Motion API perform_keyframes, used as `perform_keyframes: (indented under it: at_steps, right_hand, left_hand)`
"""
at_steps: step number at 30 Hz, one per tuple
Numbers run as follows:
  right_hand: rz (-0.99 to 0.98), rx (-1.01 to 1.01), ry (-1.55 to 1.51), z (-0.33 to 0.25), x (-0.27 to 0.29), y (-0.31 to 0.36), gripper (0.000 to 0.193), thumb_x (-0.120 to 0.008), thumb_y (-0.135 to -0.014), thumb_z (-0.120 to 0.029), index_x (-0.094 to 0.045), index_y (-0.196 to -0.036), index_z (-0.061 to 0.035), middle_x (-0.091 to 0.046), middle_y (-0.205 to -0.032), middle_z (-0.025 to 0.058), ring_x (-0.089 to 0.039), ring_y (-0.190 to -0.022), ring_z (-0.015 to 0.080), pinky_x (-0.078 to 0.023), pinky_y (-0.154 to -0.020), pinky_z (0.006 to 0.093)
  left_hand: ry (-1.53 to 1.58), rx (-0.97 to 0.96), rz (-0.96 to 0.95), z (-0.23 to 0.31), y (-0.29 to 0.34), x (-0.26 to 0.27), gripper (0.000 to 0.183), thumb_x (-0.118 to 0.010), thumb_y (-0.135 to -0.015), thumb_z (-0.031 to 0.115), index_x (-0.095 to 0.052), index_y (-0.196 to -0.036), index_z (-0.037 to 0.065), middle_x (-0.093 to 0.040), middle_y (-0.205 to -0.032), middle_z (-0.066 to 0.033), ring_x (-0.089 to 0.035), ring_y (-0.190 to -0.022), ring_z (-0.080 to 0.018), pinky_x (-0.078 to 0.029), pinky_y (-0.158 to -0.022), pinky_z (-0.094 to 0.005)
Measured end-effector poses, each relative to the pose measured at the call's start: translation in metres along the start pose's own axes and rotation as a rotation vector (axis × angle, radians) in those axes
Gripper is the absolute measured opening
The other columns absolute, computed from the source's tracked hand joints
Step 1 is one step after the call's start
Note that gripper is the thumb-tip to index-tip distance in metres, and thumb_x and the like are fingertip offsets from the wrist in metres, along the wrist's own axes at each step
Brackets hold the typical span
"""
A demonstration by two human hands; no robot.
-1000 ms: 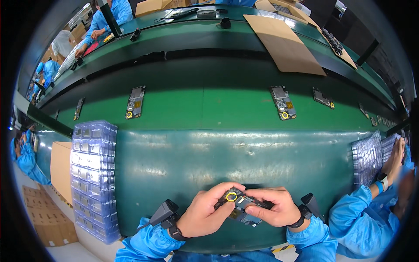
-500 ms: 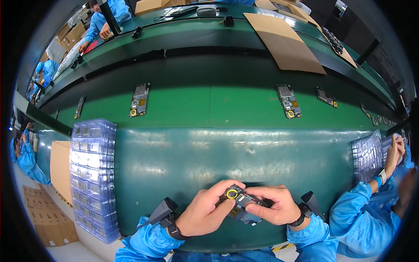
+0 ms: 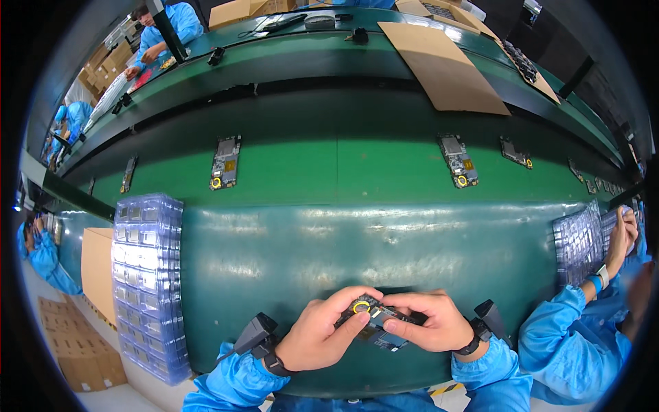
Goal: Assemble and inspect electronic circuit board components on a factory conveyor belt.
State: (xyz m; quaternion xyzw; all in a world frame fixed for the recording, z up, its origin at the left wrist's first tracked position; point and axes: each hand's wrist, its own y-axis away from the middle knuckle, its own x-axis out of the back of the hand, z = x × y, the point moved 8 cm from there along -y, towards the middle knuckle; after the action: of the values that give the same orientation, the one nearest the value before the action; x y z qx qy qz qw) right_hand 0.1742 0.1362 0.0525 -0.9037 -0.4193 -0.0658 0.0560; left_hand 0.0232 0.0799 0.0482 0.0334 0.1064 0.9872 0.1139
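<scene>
Just above the near edge of the table, a circuit board (image 3: 384, 336) with a yellow ring near its upper left end is held between both hands. My left hand (image 3: 319, 333) grips that ringed end, its thumb pressed beside the ring and its fingers behind. On the other side my right hand (image 3: 432, 323) pinches the board, thumb on the near face and fingers along the top. The board is tilted, and the fingers hide parts of it.
Several similar boards, including one circuit board (image 3: 458, 161), lie on the green belt (image 3: 336, 168) beyond the table. Clear plastic trays (image 3: 147, 288) are stacked at the left, more trays (image 3: 576, 244) at the right. A co-worker's arm (image 3: 576, 316) is close on the right.
The boards on the belt have shifted slightly to the right. The board in my hands has tilted a little, with both hands keeping their grip. The view has shifted slightly.
</scene>
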Motion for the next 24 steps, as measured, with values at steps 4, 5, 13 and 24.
perform_keyframes:
  at_steps: [4, 5, 13, 24]
  right_hand:
    - [0.048, -0.099, -0.073, 0.005, 0.004, 0.003, 0.029, -0.079, -0.091, -0.013, -0.072, -0.116, 0.001, -0.066, -0.073, 0.0031, -0.057, -0.063, 0.006, -0.044, -0.056, 0.0241]
    - [-0.023, -0.162, 0.067, 0.007, 0.005, 0.004, 0.021, -0.076, -0.093, -0.016, -0.072, -0.105, 0.0, -0.066, -0.071, 0.0042, -0.057, -0.062, 0.0066, -0.044, -0.054, 0.0254]
    - [0.153, -0.472, -0.6, 0.059, 0.011, -0.003, 0.014, -0.066, -0.102, -0.017, -0.068, -0.099, -0.0036, -0.066, -0.08, -0.0017, -0.056, -0.065, 0.0059, -0.042, -0.055, 0.0217]
    - [0.058, -0.069, -0.616, 0.074, -0.025, -0.14, 0.047, -0.062, -0.102, -0.009, -0.048, -0.145, 0.0038, -0.063, -0.136, 0.0162, -0.065, -0.12, 0.0221, -0.052, -0.103, 0.0362]
  left_hand:
    - [-0.042, -0.069, 0.05, 0.004, -0.001, -0.001, 0.033, -0.055, -0.102, 0.005, -0.054, -0.134, 0.002, -0.071, -0.109, -0.01, -0.067, -0.089, -0.0129, -0.054, -0.079, -0.0282]
    - [-0.04, -0.115, 0.064, 0.004, -0.001, 0.0, 0.039, -0.053, -0.102, 0.005, -0.047, -0.14, 0.001, -0.068, -0.118, -0.0131, -0.068, -0.092, -0.0157, -0.054, -0.08, -0.0294]
    - [0.093, -0.284, 0.463, -0.017, -0.004, 0.036, 0.06, -0.039, -0.111, 0.026, -0.01, -0.159, 0.006, -0.029, -0.155, -0.0187, -0.054, -0.124, -0.0274, -0.054, -0.101, -0.0473]
    - [0.416, -0.286, 0.515, -0.042, -0.034, 0.054, 0.053, -0.042, -0.111, 0.026, -0.019, -0.155, 0.007, -0.041, -0.142, -0.0143, -0.055, -0.12, -0.0242, -0.055, -0.1, -0.0452]
